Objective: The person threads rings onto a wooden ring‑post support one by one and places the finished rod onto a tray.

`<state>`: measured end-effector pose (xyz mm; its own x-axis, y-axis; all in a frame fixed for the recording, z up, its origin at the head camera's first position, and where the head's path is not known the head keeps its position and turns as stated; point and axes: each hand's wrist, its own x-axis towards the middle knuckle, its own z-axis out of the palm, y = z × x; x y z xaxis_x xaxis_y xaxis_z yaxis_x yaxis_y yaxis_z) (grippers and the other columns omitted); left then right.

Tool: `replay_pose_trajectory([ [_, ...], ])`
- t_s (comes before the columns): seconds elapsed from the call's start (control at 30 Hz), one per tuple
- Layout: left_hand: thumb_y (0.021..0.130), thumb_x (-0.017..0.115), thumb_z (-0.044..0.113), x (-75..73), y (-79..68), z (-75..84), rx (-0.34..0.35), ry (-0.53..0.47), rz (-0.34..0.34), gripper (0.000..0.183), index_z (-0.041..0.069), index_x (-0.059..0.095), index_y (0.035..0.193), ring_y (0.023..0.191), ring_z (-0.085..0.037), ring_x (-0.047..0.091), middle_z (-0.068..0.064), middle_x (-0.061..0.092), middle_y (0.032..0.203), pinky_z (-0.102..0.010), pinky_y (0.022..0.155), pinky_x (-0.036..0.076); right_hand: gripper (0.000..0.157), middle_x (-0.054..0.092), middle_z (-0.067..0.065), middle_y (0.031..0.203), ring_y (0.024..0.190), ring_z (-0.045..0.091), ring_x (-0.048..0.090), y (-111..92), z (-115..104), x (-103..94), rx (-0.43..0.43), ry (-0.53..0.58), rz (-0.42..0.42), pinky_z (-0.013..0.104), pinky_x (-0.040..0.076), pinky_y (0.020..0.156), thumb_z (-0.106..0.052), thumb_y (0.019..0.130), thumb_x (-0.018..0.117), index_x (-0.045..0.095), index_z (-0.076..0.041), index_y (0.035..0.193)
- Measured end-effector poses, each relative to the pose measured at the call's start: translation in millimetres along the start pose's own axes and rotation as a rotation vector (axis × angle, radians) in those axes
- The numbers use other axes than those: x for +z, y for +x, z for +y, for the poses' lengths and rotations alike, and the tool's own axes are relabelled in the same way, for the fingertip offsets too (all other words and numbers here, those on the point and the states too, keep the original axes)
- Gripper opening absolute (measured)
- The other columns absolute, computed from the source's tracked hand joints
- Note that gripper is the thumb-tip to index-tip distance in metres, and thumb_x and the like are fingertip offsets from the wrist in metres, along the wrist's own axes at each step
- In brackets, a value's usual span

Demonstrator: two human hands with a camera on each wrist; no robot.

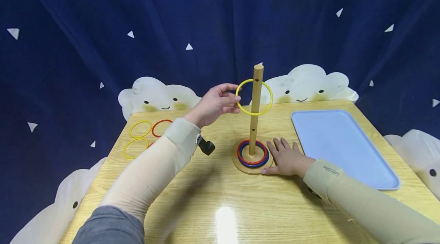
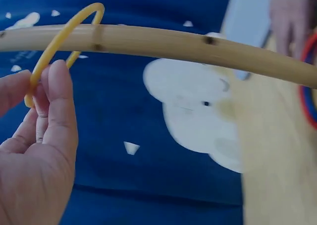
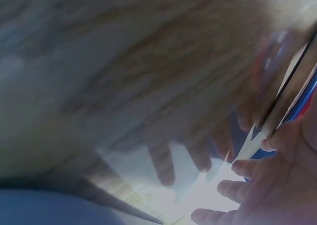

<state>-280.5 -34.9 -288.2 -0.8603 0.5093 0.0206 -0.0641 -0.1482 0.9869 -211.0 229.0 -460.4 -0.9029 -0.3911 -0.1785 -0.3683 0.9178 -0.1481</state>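
My left hand [image 1: 214,104] pinches a yellow ring [image 1: 254,113] between thumb and fingers at its left side. The ring encircles the upper part of an upright wooden post [image 1: 255,125], passing in front of it and behind it; the left wrist view shows the same ring [image 2: 58,39] tilted about the post [image 2: 148,41]. Around the post's foot, a red ring [image 1: 252,162] lies over a blue ring [image 1: 252,167] on the round wooden base [image 1: 235,158]. With fingers spread, my right hand [image 1: 287,158] rests at the base's right edge.
Two yellow rings, one farther back [image 1: 140,122] and one nearer [image 1: 135,139], lie on the left of the wooden table [image 1: 268,206]. Beside them are red rings [image 1: 153,127], partly hidden by my left arm. A pale blue tray [image 1: 340,141] sits at right; a dark blue curtain [image 1: 206,15] hangs behind.
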Motion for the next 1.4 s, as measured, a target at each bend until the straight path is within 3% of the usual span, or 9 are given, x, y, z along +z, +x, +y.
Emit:
replay_pose_trajectory([
  [0.2,0.101,0.053,-0.012,-8.4,3.8,-47.7,-0.13,0.016,0.012,0.036,-0.004,0.049,0.136,0.073,-0.019,0.063,-0.01,0.057,0.091,-0.028,0.071,0.061,0.117,0.023,0.034,0.161,0.147,0.056,0.02,-1.3,-4.7,-6.8,0.015,-0.005,-0.034,0.081,0.02,0.109,-0.085,0.085,0.054,0.028,0.002,0.16],
  [0.4,0.101,0.055,-0.01,-17.6,0.6,-96.2,-0.246,0.097,0.008,0.046,-0.006,0.043,0.145,0.072,-0.017,0.062,-0.013,0.055,0.092,-0.025,0.066,0.059,0.114,0.025,0.034,0.16,0.146,0.057,0.022,0.0,-7.1,-7.6,0.017,-0.026,-0.034,0.081,0.023,0.108,-0.082,0.087,0.056,0.029,0.001,0.16],
  [0.63,0.101,0.056,-0.008,-23.1,-3.0,-133.0,-0.327,0.116,0.034,0.042,-0.006,0.046,0.141,0.068,-0.017,0.062,-0.01,0.059,0.088,-0.025,0.064,0.058,0.117,0.022,0.035,0.161,0.147,0.057,0.019,1.5,-4.6,-5.0,0.024,-0.003,-0.04,0.081,0.019,0.109,-0.085,0.085,0.054,0.027,0.002,0.161],
  [0.93,0.1,0.058,-0.008,-25.3,-3.8,-152.1,-0.388,0.132,0.052,0.041,-0.005,0.048,0.139,0.067,-0.015,0.062,-0.01,0.06,0.084,-0.023,0.06,0.058,0.114,0.023,0.035,0.161,0.147,0.057,0.02,1.5,-5.1,-7.3,0.024,0.006,-0.03,0.081,0.021,0.109,-0.08,0.087,0.058,0.027,0.001,0.161],
  [1.4,0.102,0.059,-0.001,-19.6,-7.2,-153.5,-0.392,0.336,0.03,0.036,-0.011,0.055,0.137,0.069,-0.014,0.062,-0.008,0.063,0.084,-0.023,0.06,0.057,0.114,0.024,0.034,0.161,0.147,0.057,0.02,2.8,-3.6,-2.2,0.029,0.001,-0.036,0.081,0.021,0.109,-0.08,0.088,0.058,0.026,0.001,0.161],
])
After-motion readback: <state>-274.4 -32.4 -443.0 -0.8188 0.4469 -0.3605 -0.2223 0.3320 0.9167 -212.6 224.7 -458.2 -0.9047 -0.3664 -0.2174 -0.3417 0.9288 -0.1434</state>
